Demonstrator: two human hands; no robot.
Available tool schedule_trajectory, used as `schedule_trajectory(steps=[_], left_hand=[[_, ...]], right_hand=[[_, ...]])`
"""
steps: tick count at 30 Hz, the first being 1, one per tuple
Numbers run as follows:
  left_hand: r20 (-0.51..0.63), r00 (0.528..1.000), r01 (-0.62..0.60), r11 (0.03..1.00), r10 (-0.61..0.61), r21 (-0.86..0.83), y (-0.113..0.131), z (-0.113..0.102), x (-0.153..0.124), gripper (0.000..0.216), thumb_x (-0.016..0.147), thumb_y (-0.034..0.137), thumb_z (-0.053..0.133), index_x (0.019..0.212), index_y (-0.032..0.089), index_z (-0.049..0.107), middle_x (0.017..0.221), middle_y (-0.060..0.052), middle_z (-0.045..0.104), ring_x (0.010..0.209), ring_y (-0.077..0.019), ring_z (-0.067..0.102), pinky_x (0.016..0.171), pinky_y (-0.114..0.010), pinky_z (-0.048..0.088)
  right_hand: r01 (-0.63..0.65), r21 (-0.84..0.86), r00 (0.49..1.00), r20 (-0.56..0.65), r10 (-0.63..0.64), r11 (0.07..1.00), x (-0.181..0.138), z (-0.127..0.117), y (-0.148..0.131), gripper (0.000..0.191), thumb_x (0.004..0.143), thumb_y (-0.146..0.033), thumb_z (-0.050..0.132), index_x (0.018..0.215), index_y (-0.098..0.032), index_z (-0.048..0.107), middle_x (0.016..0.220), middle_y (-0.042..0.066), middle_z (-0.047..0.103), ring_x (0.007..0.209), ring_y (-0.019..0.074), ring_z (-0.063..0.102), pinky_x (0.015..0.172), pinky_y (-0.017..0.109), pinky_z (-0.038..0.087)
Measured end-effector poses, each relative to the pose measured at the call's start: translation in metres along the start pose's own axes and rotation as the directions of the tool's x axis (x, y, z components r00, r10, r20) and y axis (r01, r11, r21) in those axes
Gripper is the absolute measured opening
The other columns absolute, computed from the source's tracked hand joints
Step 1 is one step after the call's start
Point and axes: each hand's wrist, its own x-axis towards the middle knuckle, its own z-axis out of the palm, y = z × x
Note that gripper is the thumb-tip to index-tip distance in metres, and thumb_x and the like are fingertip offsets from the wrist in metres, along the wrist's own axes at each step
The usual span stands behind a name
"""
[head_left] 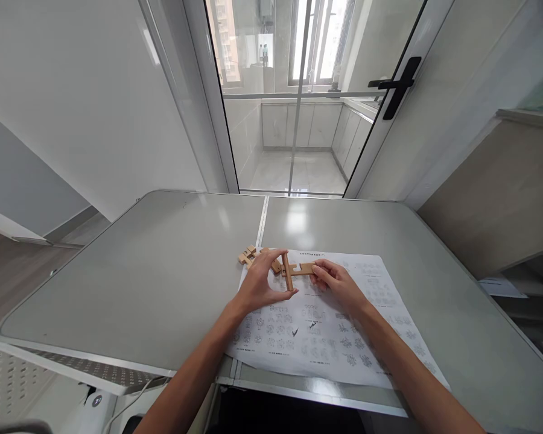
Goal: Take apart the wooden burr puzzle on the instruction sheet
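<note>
grey folding table [163, 271] fills the lower half of the view, with a seam running down its middle and a glass sliding door [294, 96] behind it that opens onto a bright tiled room; a black door handle [396, 84] sits on the frame to the right

lying on the near right part of the table is a large printed instruction sheet [326, 337] covered in rows of small diagrams

both hands meet over the far edge of that sheet. the left hand [260, 283] has its thumb and fingers curled around an upright wooden puzzle piece [288, 272], pinching it near the top and bottom. the right hand [337, 281] is closed on a second wooden piece [304, 268] that lies flat and crosswise, its end meeting the upright one so the two form a cross shape (whether they are actually slotted together i cannot tell)

just beyond the left hand, a few loose wooden pieces [248, 255] rest on the table at the sheet's far left corner, close together and partly hidden by the fingers
</note>
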Motion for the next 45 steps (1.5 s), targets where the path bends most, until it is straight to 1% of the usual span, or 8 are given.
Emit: schedule_trajectory(steps=[15,21,24,28,31,35,38,45], left_hand=[[0.041,0.999,0.037,0.999,-0.036,-0.035,0.004,-0.005,0.003,0.080,0.072,0.038,0.088,0.142,0.027,0.050,0.133,-0.010,0.064,0.122,-0.0315,0.063,0.107,-0.049,0.051],[0.021,0.999,0.043,0.997,-0.041,-0.059,0.003,-0.001,0.002,0.078,0.072,0.040,0.087,0.140,0.026,0.051,0.132,-0.010,0.065,0.121,-0.0309,0.064,0.106,-0.047,0.052],[-0.030,0.997,0.065,0.996,-0.067,-0.059,-0.002,-0.002,0.002,0.079,0.072,0.041,0.088,0.139,0.026,0.051,0.134,-0.010,0.065,0.124,-0.0300,0.063,0.107,-0.046,0.052],[-0.153,0.972,0.182,0.983,-0.181,-0.006,-0.012,-0.007,0.000,0.075,0.076,0.042,0.087,0.140,0.027,0.050,0.137,-0.009,0.063,0.126,-0.0295,0.063,0.107,-0.046,0.052],[-0.170,0.970,0.200,0.970,-0.176,0.141,-0.020,-0.004,-0.002,0.081,0.076,0.047,0.088,0.144,0.027,0.048,0.137,-0.011,0.064,0.129,-0.0317,0.060,0.111,-0.050,0.048],[-0.121,0.985,0.157,0.935,-0.124,0.319,-0.029,0.008,-0.004,0.086,0.075,0.049,0.088,0.146,0.025,0.047,0.139,-0.013,0.063,0.135,-0.0363,0.054,0.113,-0.056,0.042],[-0.107,0.986,0.161,0.916,-0.130,0.367,-0.033,0.014,-0.005,0.087,0.075,0.051,0.088,0.147,0.025,0.047,0.138,-0.013,0.064,0.135,-0.0378,0.052,0.112,-0.057,0.041],[-0.090,0.983,0.185,0.894,-0.162,0.409,-0.036,0.015,-0.005,0.081,0.081,0.057,0.081,0.147,0.023,0.049,0.138,-0.014,0.064,0.135,-0.0384,0.050,0.112,-0.058,0.039]], right_hand=[[0.003,0.036,0.999,-0.033,-0.001,0.999,-0.001,0.002,0.000,0.040,0.092,-0.061,0.065,0.085,-0.022,0.062,0.068,-0.002,0.054,0.058,0.0138,0.038,0.057,0.030,0.035],[-0.019,0.093,0.999,-0.035,0.022,0.995,-0.001,0.002,0.004,0.041,0.092,-0.056,0.067,0.112,-0.020,0.072,0.068,-0.002,0.053,0.060,0.0148,0.041,0.058,0.030,0.035],[0.004,0.105,0.995,-0.103,0.007,0.994,0.000,-0.002,0.010,0.038,0.094,-0.054,0.066,0.111,-0.021,0.074,0.068,-0.001,0.051,0.062,0.0163,0.043,0.058,0.031,0.036],[0.070,0.136,0.953,-0.301,-0.026,0.988,0.002,-0.010,0.018,0.034,0.095,-0.051,0.064,0.111,-0.023,0.074,0.068,-0.001,0.050,0.060,0.0166,0.043,0.055,0.031,0.037],[0.077,0.069,0.928,-0.370,-0.046,0.995,0.003,-0.009,0.022,0.037,0.097,-0.053,0.061,0.116,-0.023,0.071,0.074,0.000,0.057,0.062,0.0164,0.048,0.058,0.031,0.042],[0.034,-0.137,0.924,-0.374,-0.084,0.990,0.002,0.001,0.024,0.044,0.098,-0.061,0.059,0.118,-0.023,0.067,0.083,0.003,0.070,0.065,0.0180,0.059,0.066,0.033,0.050],[0.028,-0.264,0.932,-0.341,-0.121,0.964,0.001,0.008,0.024,0.049,0.098,-0.065,0.057,0.119,-0.022,0.066,0.085,0.005,0.075,0.064,0.0191,0.063,0.069,0.034,0.052],[0.054,-0.383,0.955,-0.250,-0.160,0.922,-0.002,0.012,0.024,0.048,0.100,-0.064,0.054,0.121,-0.022,0.064,0.089,0.007,0.077,0.060,0.0193,0.061,0.067,0.036,0.051]])
